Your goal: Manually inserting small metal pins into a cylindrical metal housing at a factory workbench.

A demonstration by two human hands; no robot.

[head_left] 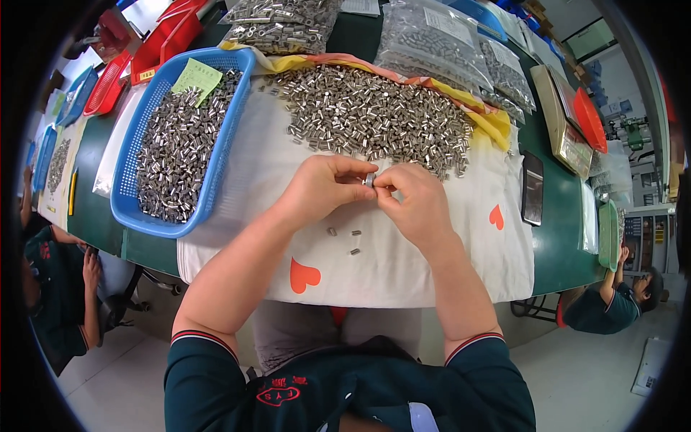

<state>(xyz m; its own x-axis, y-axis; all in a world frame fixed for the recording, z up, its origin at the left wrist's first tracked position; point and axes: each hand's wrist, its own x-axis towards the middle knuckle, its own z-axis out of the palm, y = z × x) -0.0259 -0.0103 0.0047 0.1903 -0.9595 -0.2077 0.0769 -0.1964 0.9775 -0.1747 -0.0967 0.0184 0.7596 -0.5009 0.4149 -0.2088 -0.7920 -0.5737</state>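
A small, shiny silver metal piece (369,180) is pinched between the thumb and fingers of the left hand (324,189). The fingers of the right hand (414,198) are bunched together right at its side; what is gripped there cannot be told. The piece is held up over a white cloth with red hearts (389,277). Three loose little metal bits (355,251) are seen nearer the body. Past the hands, a big heap of silver metal tubes (381,115) is spread. On the left, a blue plastic basket with holes (173,230) is filled with small metal parts (169,151).
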